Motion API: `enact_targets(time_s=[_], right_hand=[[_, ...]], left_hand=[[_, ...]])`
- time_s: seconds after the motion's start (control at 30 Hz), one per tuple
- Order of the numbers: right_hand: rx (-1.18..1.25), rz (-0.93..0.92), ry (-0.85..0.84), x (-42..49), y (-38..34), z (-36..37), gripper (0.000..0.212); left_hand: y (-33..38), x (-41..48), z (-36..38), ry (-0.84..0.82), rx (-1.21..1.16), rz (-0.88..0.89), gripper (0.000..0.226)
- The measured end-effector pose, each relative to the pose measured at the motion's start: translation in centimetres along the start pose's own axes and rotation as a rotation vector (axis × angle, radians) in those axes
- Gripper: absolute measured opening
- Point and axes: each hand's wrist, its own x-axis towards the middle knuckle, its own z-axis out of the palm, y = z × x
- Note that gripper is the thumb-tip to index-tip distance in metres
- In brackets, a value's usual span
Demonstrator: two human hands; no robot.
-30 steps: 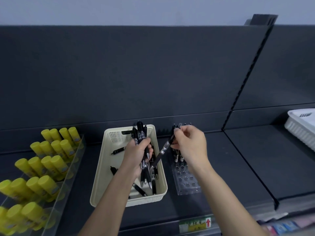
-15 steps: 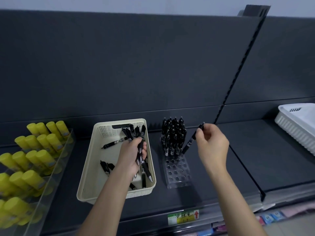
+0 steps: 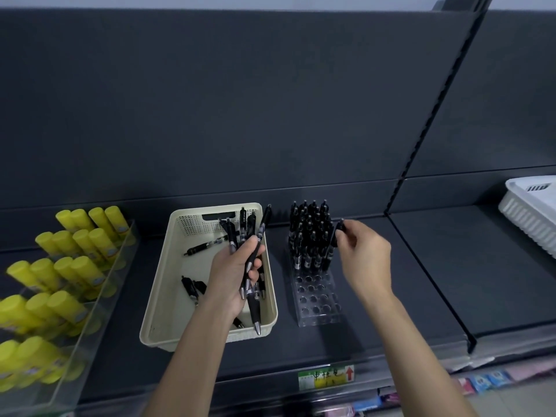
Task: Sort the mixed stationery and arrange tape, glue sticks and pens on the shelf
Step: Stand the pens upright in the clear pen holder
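Since the frame half a second earlier, the right hand (image 3: 365,260) had carried its single black pen (image 3: 334,237) leftward from open space beside the rack to the right edge of the standing pens (image 3: 310,233), and the pen sat more nearly upright. The fingertips pinched that pen near its upper end. Its lower end was at the clear acrylic pen rack (image 3: 319,308), but whether the tip had entered a hole could not be determined. The left hand (image 3: 234,272) gripped a bundle of pens (image 3: 251,233) above the cream basket (image 3: 162,296), with the pen tops fanned upward and one long pen projecting down past the palm. Several loose pens (image 3: 204,245) lay on the basket floor. Progress was judged as partial. The rear rows of the rack were filled, while the front rows showed empty holes. The bundle and the loose pens remained to be inserted. The yellow glue sticks (image 3: 75,260) stood in rows inside a clear tray (image 3: 120,266) at the left and appeared fully arranged. No tape was visible anywhere on the dark shelf (image 3: 421,281), so the status of that item could not be assessed. A white basket (image 3: 523,215) sat at the far right, well apart from the work area, with its contents not discernible.
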Motion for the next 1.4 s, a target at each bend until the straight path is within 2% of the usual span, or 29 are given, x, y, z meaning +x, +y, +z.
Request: enact_targets(time_s=[0.13,0.57,0.83,0.93,1.0,1.07,1.13,1.2,1.27,1.33,1.4], right_hand=[[-0.044,0.045,-0.090,-0.5,0.6,1.1,0.011],[-0.005,0.092,-0.041,-1.0,0.8,0.9,0.012],[0.022,0.137,-0.072,-1.2,0.6,0.7,0.012],[0.017,0.148,-0.069,-1.4,0.6,0.5,0.012],[0.044,0.158,-0.017,-1.7,0.1,0.1,0.024],[0.116,0.150,0.076,-1.7,-1.1,-0.6,0.026],[0.266,0.161,0.093,-1.4,-2.6,-1.2,0.017],[0.519,0.238,-0.015,-1.0,-4.2,-1.6,0.011],[0.718,0.323,-0.200,-0.7,-5.5,-1.4,0.006],[0.795,0.355,-0.315,-0.5,-6.2,-1.0,0.012],[0.862,0.382,-0.325,-0.3,-6.5,-0.6,0.022]], left_hand=[[-0.2,0.0,0.0,0.002,0.009,-0.035,0.009],[-0.5,-0.2,-0.7,-0.052,-0.079,-0.024,0.010],[-0.3,-0.2,-0.6,-0.092,-0.084,-0.069,0.010],[-0.1,-0.4,-0.5,-0.135,-0.095,-0.060,0.022],[0.2,-0.7,-0.5,-0.181,-0.116,-0.033,0.026],[0.4,-1.1,-0.5,-0.246,-0.131,-0.002,0.032],[0.5,-1.5,-0.3,-0.321,-0.117,0.027,0.037],[0.7,-1.9,0.2,-0.379,-0.067,0.042,0.034],[0.8,-2.2,0.7,-0.431,0.007,0.052,0.028],[0.9,-2.5,1.1,-0.479,0.070,0.053,0.029],[1.0,-2.5,1.2,-0.496,0.127,0.064,0.025]])
